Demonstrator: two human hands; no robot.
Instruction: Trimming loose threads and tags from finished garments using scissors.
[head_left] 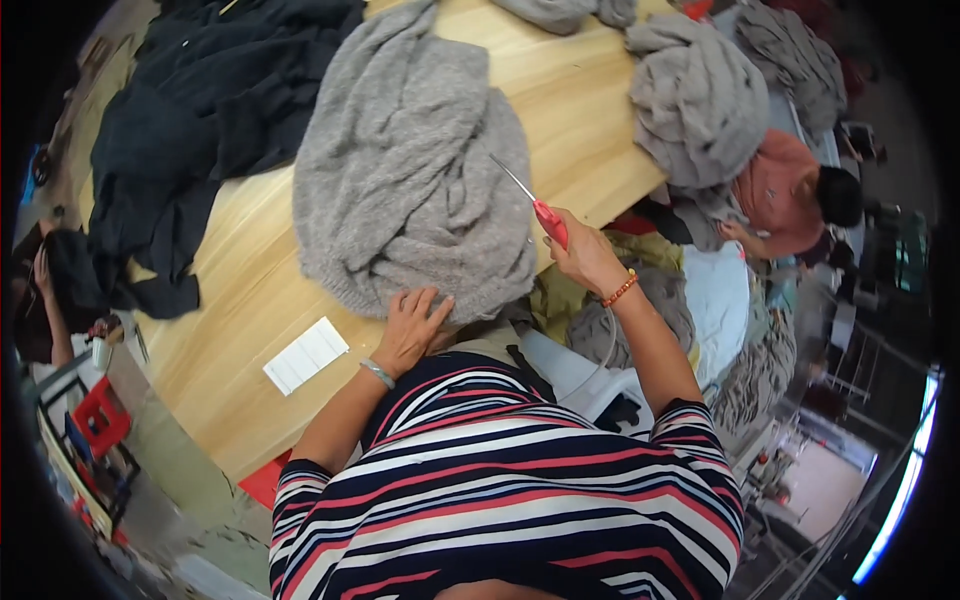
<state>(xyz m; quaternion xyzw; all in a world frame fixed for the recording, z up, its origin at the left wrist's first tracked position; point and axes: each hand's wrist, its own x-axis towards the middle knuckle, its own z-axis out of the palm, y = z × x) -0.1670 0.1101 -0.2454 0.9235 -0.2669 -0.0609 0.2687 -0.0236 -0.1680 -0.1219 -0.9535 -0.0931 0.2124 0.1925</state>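
Note:
A grey knitted garment lies bunched on the wooden table in front of me. My left hand rests on its near ribbed edge, fingers spread over the cloth. At the garment's right side, my right hand is closed around a red-handled tool with a thin, pointed metal tip. That tip points up and left, over the garment; whether it touches the knit I cannot tell. My fingers hide part of the handle, so its exact kind is unclear.
Dark garments are piled at the table's left, and a white printed card lies near my left hand. A grey knit pile sits at the far right corner. Beyond it is another person. Cloth heaps lie below the right edge.

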